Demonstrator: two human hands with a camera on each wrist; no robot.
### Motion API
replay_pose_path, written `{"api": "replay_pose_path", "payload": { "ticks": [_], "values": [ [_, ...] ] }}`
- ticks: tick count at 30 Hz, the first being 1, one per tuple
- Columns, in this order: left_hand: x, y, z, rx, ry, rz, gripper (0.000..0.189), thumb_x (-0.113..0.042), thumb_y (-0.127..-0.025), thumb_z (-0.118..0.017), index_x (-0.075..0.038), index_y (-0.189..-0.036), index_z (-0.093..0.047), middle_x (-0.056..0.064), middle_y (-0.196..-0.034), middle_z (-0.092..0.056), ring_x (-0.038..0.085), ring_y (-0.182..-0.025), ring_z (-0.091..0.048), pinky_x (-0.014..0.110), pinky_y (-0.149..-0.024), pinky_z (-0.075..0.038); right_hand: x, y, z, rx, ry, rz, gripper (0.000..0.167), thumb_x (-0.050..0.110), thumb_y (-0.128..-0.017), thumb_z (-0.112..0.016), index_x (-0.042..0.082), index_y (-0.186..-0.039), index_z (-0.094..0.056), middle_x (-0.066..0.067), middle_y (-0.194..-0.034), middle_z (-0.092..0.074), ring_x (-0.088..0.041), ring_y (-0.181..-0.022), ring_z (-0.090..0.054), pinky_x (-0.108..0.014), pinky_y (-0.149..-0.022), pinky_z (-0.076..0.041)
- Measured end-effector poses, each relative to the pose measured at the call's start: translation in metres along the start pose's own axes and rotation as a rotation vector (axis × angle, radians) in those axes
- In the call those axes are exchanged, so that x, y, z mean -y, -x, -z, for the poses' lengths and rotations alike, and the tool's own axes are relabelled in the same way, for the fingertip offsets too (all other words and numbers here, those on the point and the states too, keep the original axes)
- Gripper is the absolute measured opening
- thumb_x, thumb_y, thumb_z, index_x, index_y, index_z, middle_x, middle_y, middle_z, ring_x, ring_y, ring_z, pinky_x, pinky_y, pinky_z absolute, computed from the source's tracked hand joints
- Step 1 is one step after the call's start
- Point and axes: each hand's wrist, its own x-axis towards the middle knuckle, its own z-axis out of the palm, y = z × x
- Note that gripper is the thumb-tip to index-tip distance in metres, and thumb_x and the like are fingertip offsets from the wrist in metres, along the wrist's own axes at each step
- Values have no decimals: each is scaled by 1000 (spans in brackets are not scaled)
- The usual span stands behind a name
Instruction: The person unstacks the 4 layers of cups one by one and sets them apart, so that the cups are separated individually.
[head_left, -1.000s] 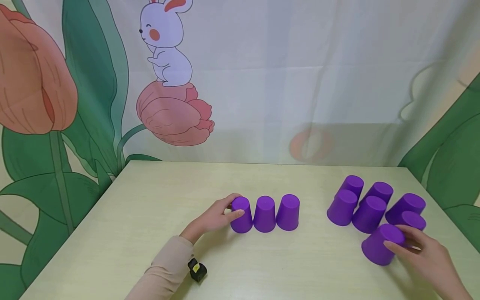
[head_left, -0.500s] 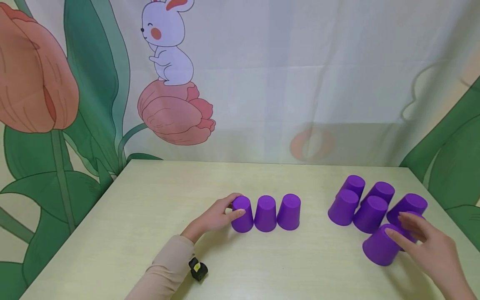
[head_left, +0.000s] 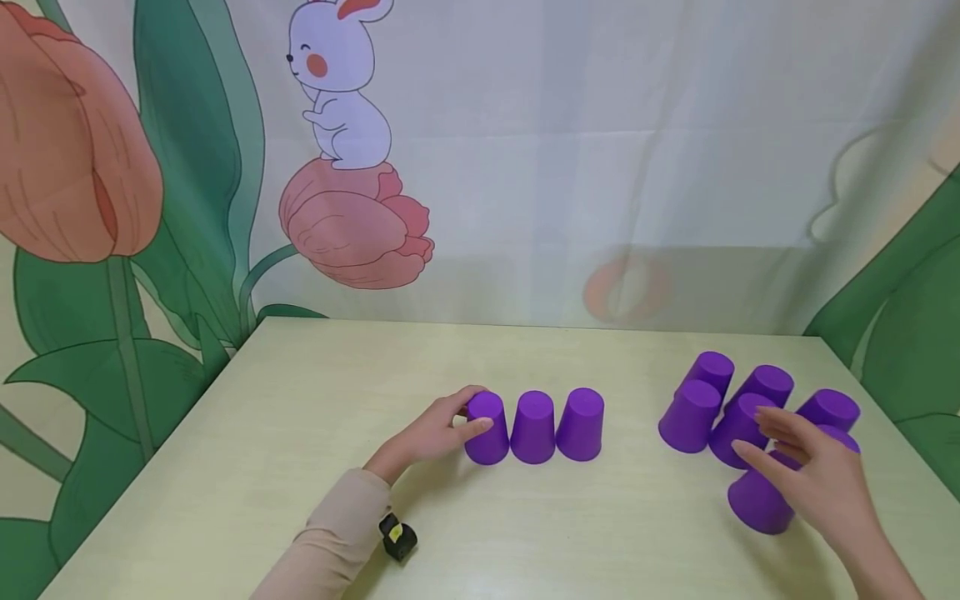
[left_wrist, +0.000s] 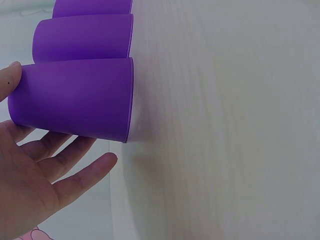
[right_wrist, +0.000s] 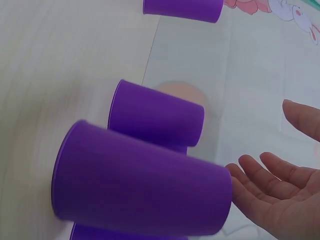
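Three upside-down purple cups stand in a row mid-table: a left cup (head_left: 487, 429), a middle cup (head_left: 533, 427) and a right cup (head_left: 581, 425). My left hand (head_left: 435, 431) holds the left cup near its base, thumb in front and fingers behind; the left wrist view shows its side (left_wrist: 75, 100). On the right, my right hand (head_left: 817, 467) hovers with parted fingers over a cluster of several upside-down purple cups, partly hiding a front cup (head_left: 757, 500) and a cup behind it (head_left: 731, 437). Nothing is between its thumb and fingers (right_wrist: 280, 180) in the right wrist view.
A pale wooden table (head_left: 300, 400) carries all the cups. A small black object (head_left: 397, 537) shows beside the left sleeve (head_left: 330, 525). Behind the table hangs a curtain (head_left: 510, 183) printed with a rabbit and tulips. More cups (head_left: 690, 417) stand at the cluster's left side.
My right hand has let go of the front cup, lifted, and moved left over the cluster. My left hand keeps its hold on the left cup. The cups stay put.
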Motion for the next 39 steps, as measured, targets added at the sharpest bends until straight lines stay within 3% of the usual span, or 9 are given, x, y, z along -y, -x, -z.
{"api": "replay_pose_path", "payload": {
  "ticks": [3, 6, 9, 13, 16, 18, 22, 26, 39],
  "values": [
    [0, -1, 0, 1, 1, 2, 39, -26, -92, -54, -10, -127, -46, 2, -107, -58, 19, -101, -52, 37, -82, -43, 4, -3, -4, 6, -13, 5, 64, 35, -83, -66, -5, -128, -45, -29, -120, -51, -42, -105, -50, -5, -70, -39],
    [0, -2, 0, 4, -3, 3, 40, -27, -92, -53, -10, -127, -45, 2, -107, -58, 19, -101, -52, 37, -82, -43, 9, -7, -8, 11, -8, 6, 64, 38, -83, -65, -3, -128, -45, -27, -121, -52, -43, -105, -51, -25, -78, -47],
    [0, -2, 0, 6, -4, 0, 40, -27, -92, -53, -9, -127, -46, 2, -107, -58, 19, -101, -52, 38, -82, -43, 13, -10, -13, 6, -9, 33, 62, 38, -83, -65, -3, -127, -47, -27, -119, -53, -44, -104, -53, -44, -81, -44],
    [-1, -2, 0, 5, -1, -4, 39, -27, -92, -53, -8, -126, -46, 3, -107, -58, 20, -101, -52, 38, -82, -43, 17, -14, -21, -5, -34, 89, 58, 35, -84, -65, -2, -125, -49, -25, -116, -56, -40, -102, -55, -25, -78, -47],
    [-1, -2, -1, 4, -3, -5, 38, -26, -92, -53, -8, -126, -46, 4, -107, -58, 20, -101, -52, 38, -82, -44, 19, -17, -27, -13, -61, 125, 56, 32, -83, -67, -3, -123, -51, -24, -113, -57, -38, -101, -55, -8, -74, -41],
    [0, -2, -2, 3, -1, -6, 38, -26, -92, -53, -8, -125, -46, 4, -107, -58, 21, -102, -53, 38, -83, -44, 21, -19, -31, -17, -75, 145, 54, 30, -82, -68, -4, -122, -52, -24, -111, -58, -36, -101, -56, -4, -74, -38],
    [0, -2, -2, -1, 3, -10, 39, -25, -92, -53, -7, -126, -46, 5, -108, -58, 22, -102, -53, 40, -83, -43, 27, -23, -38, -8, -86, 152, 52, 30, -82, -68, -2, -120, -53, -23, -111, -59, -34, -101, -56, -21, -80, -46],
    [0, -2, -2, -2, 1, -8, 39, -26, -92, -53, -7, -126, -46, 4, -108, -58, 21, -101, -53, 39, -83, -44, 34, -27, -45, 30, -109, 135, 54, 31, -83, -67, -1, -123, -51, -23, -114, -57, -37, -101, -56, -42, -81, -46],
    [0, 0, -1, -5, 2, 16, 39, -26, -92, -53, -10, -126, -46, 3, -108, -58, 19, -102, -52, 38, -83, -43, 40, -44, -75, 77, -172, 160, 51, 27, -82, -68, -2, -121, -53, -22, -113, -58, -34, -100, -57, -43, -82, -47]
  ]
}}
